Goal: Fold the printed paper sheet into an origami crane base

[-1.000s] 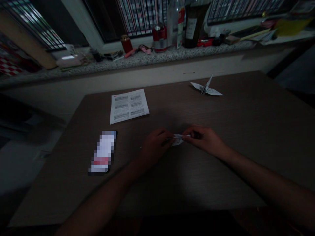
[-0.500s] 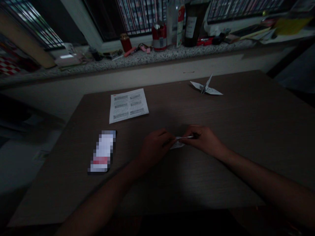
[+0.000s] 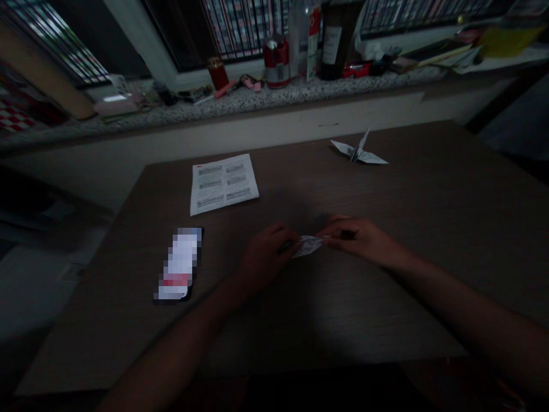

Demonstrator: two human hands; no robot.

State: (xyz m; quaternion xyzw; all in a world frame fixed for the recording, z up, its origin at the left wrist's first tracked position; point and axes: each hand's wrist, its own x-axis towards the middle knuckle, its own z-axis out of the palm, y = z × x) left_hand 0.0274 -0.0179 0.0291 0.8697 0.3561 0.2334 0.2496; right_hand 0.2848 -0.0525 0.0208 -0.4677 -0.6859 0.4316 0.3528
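Near the middle of the dark wooden table, a small folded white paper with print on it is held between both hands. My left hand pinches its left end, fingertips closed on the edge. At its right end, my right hand grips the paper between thumb and fingers. Part of the paper is hidden by the fingers. A folded paper crane stands with wings spread near the table's back edge, beyond my right hand.
A printed sheet lies at the back left, with a phone in front of it. Behind the table, a stone windowsill bears a red can, a dark bottle, a small red jar and other clutter.
My hands have moved slightly apart, the right one a little to the right. More of the folded paper now shows between them.
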